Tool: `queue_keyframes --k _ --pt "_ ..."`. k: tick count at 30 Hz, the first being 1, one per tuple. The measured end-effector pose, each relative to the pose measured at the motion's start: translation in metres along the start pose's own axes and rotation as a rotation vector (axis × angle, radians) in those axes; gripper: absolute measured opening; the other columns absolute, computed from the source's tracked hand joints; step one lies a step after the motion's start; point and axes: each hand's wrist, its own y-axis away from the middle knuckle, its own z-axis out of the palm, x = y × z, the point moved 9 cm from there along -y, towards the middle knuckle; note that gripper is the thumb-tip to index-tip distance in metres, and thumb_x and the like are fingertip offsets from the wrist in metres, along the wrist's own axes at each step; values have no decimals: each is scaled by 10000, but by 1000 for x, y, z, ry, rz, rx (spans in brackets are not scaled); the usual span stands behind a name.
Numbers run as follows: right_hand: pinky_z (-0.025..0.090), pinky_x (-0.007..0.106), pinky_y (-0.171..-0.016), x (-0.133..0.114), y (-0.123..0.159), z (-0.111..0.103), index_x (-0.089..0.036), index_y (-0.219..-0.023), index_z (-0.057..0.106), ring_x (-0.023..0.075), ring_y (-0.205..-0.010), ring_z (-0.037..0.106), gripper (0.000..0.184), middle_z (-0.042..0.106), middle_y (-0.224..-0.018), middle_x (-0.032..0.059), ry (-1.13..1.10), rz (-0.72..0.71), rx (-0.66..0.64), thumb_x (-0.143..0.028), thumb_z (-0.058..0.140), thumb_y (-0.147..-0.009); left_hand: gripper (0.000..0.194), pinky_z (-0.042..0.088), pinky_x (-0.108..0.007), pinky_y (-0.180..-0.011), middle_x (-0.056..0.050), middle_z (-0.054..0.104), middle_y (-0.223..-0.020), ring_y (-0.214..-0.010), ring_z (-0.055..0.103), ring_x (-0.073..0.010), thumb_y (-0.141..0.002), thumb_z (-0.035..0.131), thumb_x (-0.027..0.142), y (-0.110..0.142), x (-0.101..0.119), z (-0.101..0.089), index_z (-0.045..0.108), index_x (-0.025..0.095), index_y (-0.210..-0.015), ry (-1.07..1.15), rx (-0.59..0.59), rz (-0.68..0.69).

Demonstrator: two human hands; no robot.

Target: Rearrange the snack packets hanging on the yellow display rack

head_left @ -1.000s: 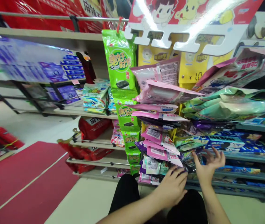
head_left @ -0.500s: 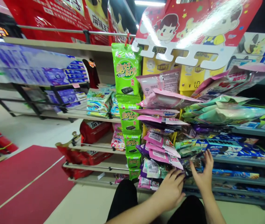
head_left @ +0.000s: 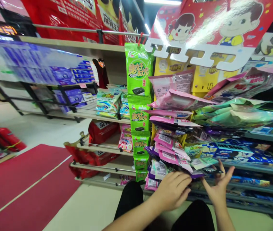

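Note:
My left hand [head_left: 174, 190] reaches in from the lower left. Its fingers are stretched against the lower edges of hanging snack bags, thumb apart, and it does not visibly grip one. Pink snack bags [head_left: 168, 157] overlap just above it. On the right, my right hand [head_left: 218, 185] is spread wide beneath a pale green snack bag [head_left: 203, 162] and a dark snack bag [head_left: 212, 170]; some fingertips are close to the dark one. A purple edge shows between the two hands. Whether either hand bears any bag's weight is hard to see.
Green seaweed packs [head_left: 139, 72] hang in a strip on the left. A red hanging card [head_left: 206, 29] juts out above the bags. Blue biscuit boxes [head_left: 234, 152] fill the shelves at right. A fire extinguisher [head_left: 5, 136] and a red mat [head_left: 30, 186] are at left.
The view has shifted, moving the shelves rightward in the picture. My right hand has dropped slightly and spread further. The pale green bag now lies flatter and more visible between my hands.

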Motion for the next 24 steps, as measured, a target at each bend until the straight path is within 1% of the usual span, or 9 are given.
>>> queue_keyframes --k 2,5,8,11,14,17,19,21,24 --pt "477 604 -956 5 4 -4 -349 -1569 -139 375 -1275 514 1342 230 -1565 232 -27 8 -19 -220 843 -664 284 565 -325 -851 -107 712 -1137 -1040 672 -194 -950 536 219 -2 6 -33 588 148 -1220 116 81 67" --pt "522 521 -922 7 9 -9 -360 -1569 -127 338 -1263 527 1336 225 -1569 226 -75 14 -27 -132 808 -642 313 567 -295 -888 -105 721 -1105 -1045 681 -167 -912 582 138 -4 5 -101 582 149 -1225 281 243 129" --pt "531 475 -914 8 12 -11 -360 -1576 -90 306 -1233 550 1318 245 -1564 221 -109 20 -21 -100 791 -632 366 558 -306 -886 -92 716 -1092 -1030 673 -166 -858 626 47 -2 -13 -167 601 165 -1203 149 442 83" --pt "543 443 -891 7 12 -9 -365 -1575 -83 293 -1212 566 1317 253 -1559 223 -133 27 -26 -94 791 -629 355 526 -367 -944 -93 693 -1152 -1084 644 -197 -836 672 62 -5 -34 -187 637 191 -1165 -55 465 -30" --pt "543 423 -890 0 6 -4 -359 -1570 -105 292 -1227 557 1303 264 -1553 222 -150 48 -22 -121 788 -651 263 535 -381 -924 -89 703 -1113 -1064 647 -202 -876 624 126 -7 -28 -161 646 197 -1128 6 394 4" --pt "515 427 -944 -6 -4 2 -319 -1573 -77 286 -1238 545 1256 309 -1522 221 -167 120 28 -175 787 -672 266 568 -320 -855 -70 723 -1081 -1002 670 -169 -913 560 152 -9 5 -103 608 195 -1171 154 197 166" --pt "494 410 -966 -6 -10 2 -277 -1541 95 262 -1195 560 1121 374 -1456 206 -161 167 98 -197 787 -663 301 570 -293 -869 -67 714 -1147 -1026 666 -163 -936 530 162 -7 25 -59 570 171 -1234 152 35 227" --pt "491 369 -948 -5 -12 0 -250 -1378 273 225 -1124 577 909 436 -1354 163 -157 174 164 -203 797 -636 354 553 -305 -943 -84 674 -1249 -1126 630 -185 -947 508 181 -4 33 -24 529 132 -1297 118 -66 234" --pt "488 307 -900 -1 -10 -4 -263 -1167 303 196 -1102 561 753 468 -1252 96 -189 145 205 -187 808 -614 456 495 -371 -1058 -127 568 -1398 -1304 508 -241 -937 497 205 -3 31 4 463 100 -1379 71 -87 182"
